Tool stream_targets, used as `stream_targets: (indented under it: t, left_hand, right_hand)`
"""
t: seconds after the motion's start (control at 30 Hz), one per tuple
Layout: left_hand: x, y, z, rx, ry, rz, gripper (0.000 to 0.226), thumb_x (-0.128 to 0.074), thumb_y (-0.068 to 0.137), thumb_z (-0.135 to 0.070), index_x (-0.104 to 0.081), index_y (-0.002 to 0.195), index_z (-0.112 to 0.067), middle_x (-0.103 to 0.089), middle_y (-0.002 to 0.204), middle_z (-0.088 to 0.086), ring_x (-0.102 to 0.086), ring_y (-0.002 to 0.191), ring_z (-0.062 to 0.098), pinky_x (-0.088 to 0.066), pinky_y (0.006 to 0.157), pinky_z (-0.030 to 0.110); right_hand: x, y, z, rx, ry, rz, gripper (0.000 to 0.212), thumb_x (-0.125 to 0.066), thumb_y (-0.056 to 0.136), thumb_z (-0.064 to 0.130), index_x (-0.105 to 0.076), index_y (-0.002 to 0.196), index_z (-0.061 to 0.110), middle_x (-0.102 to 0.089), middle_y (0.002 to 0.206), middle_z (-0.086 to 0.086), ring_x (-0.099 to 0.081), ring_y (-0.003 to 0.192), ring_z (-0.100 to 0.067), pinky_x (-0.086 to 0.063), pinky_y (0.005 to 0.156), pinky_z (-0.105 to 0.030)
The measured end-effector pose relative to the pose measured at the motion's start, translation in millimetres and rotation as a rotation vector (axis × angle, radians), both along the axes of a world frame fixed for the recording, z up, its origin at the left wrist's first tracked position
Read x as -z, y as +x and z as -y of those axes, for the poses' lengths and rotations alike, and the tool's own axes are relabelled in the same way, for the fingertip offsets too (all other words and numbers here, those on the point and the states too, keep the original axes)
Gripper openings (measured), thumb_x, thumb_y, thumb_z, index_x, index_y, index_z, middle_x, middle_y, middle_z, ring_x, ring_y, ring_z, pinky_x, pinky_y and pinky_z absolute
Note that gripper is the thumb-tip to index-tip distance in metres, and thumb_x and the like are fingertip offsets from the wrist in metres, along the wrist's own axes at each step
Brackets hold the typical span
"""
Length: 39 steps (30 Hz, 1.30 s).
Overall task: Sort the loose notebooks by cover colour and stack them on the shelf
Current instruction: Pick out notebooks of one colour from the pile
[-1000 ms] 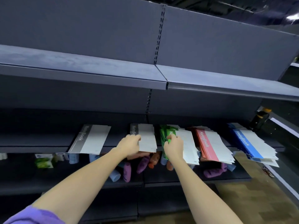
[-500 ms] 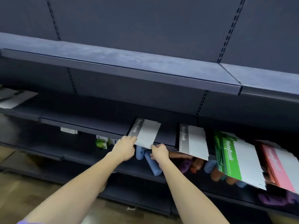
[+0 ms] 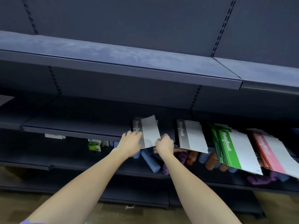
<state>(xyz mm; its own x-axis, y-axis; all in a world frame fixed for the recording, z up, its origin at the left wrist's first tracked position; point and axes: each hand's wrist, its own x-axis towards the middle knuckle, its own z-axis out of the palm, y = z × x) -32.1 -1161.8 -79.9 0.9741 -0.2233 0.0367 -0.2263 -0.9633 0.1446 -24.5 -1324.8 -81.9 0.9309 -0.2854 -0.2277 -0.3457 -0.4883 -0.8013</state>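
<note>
On the dark blue metal shelf (image 3: 77, 128), both hands close on a grey-and-white paper notebook (image 3: 148, 132) at the shelf's front edge.

Left hand (image 3: 131, 143) grips the near left corner over the grey "NoteBook" band, while the right hand (image 3: 164, 145) pinches the near right corner. The notebook's long axis runs front to back, directly beyond both hands and overhanging the lip. A second grey-and-white notebook (image 3: 191, 135) lies just to the right, apart from the held one and nearer the right hand; any joining of the two would seemingly go rightward. Farther right sit a fanned green stack (image 3: 233, 149) and a red stack (image 3: 271, 152).
</note>
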Motion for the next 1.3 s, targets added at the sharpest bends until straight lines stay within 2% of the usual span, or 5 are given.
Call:
stream_targets:
  t: [0.2,0.33,0.63,0.77,1.3]
  left_hand:
    - [-9.2,12.0,42.8,0.119,-0.056,0.053,0.045,-0.041,0.094,-0.011,-0.042,0.139,-0.015,-0.052,0.13,0.01,-0.045,0.119,0.032,-0.036,0.097,0.044]
    - [-10.5,15.2,66.9,0.183,-0.067,0.006,0.041,-0.043,0.094,-0.01,-0.044,0.134,-0.016,-0.054,0.128,0.009,-0.046,0.116,0.032,-0.038,0.097,0.042]
    - [-15.6,11.8,131.2,0.218,-0.021,-0.033,0.038,-0.044,0.094,-0.013,-0.044,0.131,-0.017,-0.054,0.125,0.009,-0.047,0.114,0.031,-0.038,0.092,0.041]
    - [-15.6,11.2,146.5,0.203,-0.002,-0.057,0.035,-0.045,0.095,-0.015,-0.045,0.13,-0.017,-0.054,0.125,0.009,-0.047,0.115,0.032,-0.039,0.094,0.042]
    - [-25.2,13.8,147.8,0.006,-0.159,-0.076,0.043,-0.046,0.095,-0.015,-0.041,0.139,-0.014,-0.056,0.128,0.013,-0.053,0.114,0.033,-0.047,0.088,0.042]
  right_hand:
    - [-16.2,-24.2,52.7,0.216,0.061,0.208,0.011,-0.038,0.103,0.005,-0.044,0.095,0.009,-0.059,0.083,-0.012,-0.06,0.054,-0.019,-0.048,0.048,-0.013]
    - [-5.9,-27.5,98.1,0.402,0.093,0.148,0.012,-0.039,0.101,0.014,-0.046,0.092,0.018,-0.068,0.095,-0.016,-0.071,0.069,-0.031,-0.06,0.07,-0.039]
    - [-17.5,-20.4,161.3,0.435,-0.116,-0.008,0.02,-0.046,0.098,0.003,-0.055,0.113,-0.005,-0.059,0.114,-0.022,-0.053,0.087,-0.031,-0.04,0.068,-0.033]
    - [-21.5,-13.0,171.2,0.34,-0.156,-0.079,0.019,-0.046,0.094,0.003,-0.056,0.109,-0.004,-0.063,0.097,-0.016,-0.061,0.073,-0.026,-0.047,0.057,-0.031]
    - [-26.8,-6.7,166.3,-0.393,-0.365,0.06,0.041,-0.054,0.095,0.016,-0.054,0.136,0.008,-0.06,0.133,-0.01,-0.057,0.119,-0.026,-0.047,0.097,-0.032]
